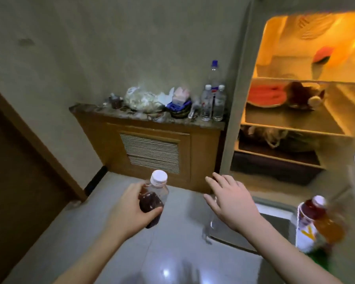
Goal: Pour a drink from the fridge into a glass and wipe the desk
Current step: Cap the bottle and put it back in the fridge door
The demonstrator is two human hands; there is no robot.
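Item: small clear bottle [153, 198] with a white cap, partly filled with a dark brown drink. It is held tilted over the pale tiled floor [103, 228], low in the middle of the view, in front of the wooden cabinet [152, 148]. The left hand [129, 210] is wrapped round its lower body, fingers and thumb closed on it; the cap and neck are left uncovered.

Right hand [230, 203]: shown palm down, fingers spread apart, nothing gripped. It is placed to the right of the bottle, not touching it, before the lower edge of the fridge [240, 99].

Fridge: door open, interior lit yellow. Cut watermelon [264, 95] is seen on a plate on a middle shelf, with a dark item beside it that cannot be identified. A bagged item is lodged on the shelf below. On the door side, at the lower right, a bottle with orange liquid [322, 220] and a white cap is stored; it is blurred.

Cabinet: low, wooden, with a slatted vent in its front and a stone top. On the top are kept two small water bottles [212, 103], a taller bottle with a blue cap [213, 72] behind them, a clear plastic bag [141, 98], and stacked bowls [179, 109].

A dark wooden door [19, 160] is recorded at the left.
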